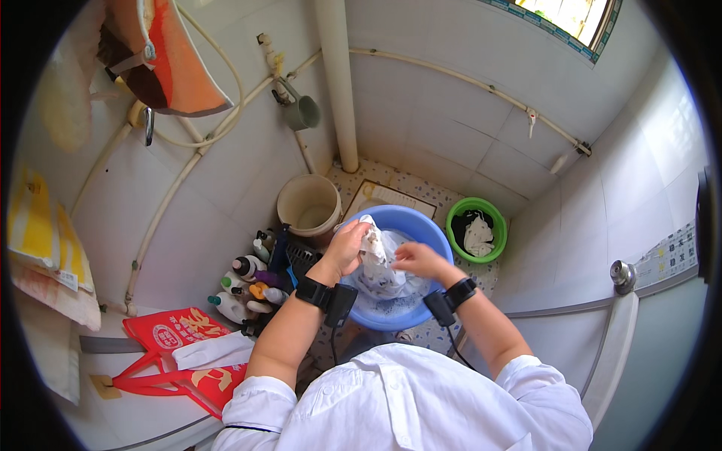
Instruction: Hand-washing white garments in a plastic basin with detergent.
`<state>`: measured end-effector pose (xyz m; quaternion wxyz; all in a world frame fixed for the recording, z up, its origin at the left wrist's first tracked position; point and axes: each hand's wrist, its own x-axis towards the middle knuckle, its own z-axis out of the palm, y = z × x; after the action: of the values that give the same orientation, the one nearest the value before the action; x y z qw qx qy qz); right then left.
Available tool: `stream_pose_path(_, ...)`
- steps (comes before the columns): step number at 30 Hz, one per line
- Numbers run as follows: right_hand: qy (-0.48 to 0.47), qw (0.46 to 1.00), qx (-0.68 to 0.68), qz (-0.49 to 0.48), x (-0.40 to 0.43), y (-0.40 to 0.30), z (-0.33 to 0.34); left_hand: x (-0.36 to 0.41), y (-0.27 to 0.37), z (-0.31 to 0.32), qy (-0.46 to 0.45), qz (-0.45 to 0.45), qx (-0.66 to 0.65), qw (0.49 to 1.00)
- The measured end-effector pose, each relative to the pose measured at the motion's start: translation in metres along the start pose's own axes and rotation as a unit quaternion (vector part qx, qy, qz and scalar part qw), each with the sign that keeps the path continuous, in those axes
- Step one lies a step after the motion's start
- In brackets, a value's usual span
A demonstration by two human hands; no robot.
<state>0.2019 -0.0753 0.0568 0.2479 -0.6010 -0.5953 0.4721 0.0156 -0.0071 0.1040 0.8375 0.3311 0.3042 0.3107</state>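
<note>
A wet white patterned cloth hangs down into a blue plastic basin of sudsy water. The top of the cloth is gripped in my left hand, above the left part of the basin. My right hand is over the basin's right part, beside the cloth, its fingers partly bent and spread; whether the fingertips touch the cloth is hard to tell. The lower end of the cloth lies in the foam, and the basin's bottom is hidden.
A green tub with dark and white laundry stands at the right. Behind the basin are a squat toilet and a cream bucket. Several bottles crowd the left floor. A red bag hangs nearer, and a grey dipper hangs from a pipe.
</note>
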Motion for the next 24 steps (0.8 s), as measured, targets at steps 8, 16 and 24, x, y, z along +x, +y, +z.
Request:
stream_pose_path(8,0.038,0.992,-0.105,0.058,0.011,0.024,0.027,-0.009,0.029,0.009,0.022,0.088,0.073,0.993)
stream_pose_path(16,0.034,0.907,0.419,0.033,-0.03,-0.063,-0.071,-0.016,0.034,-0.041,0.101,0.172,0.291,0.936)
stream_pose_path(24,0.072,0.884,0.447,-0.114,-0.054,-0.152,-0.105,-0.02,0.058,-0.008,0.126,0.289,0.391,0.865)
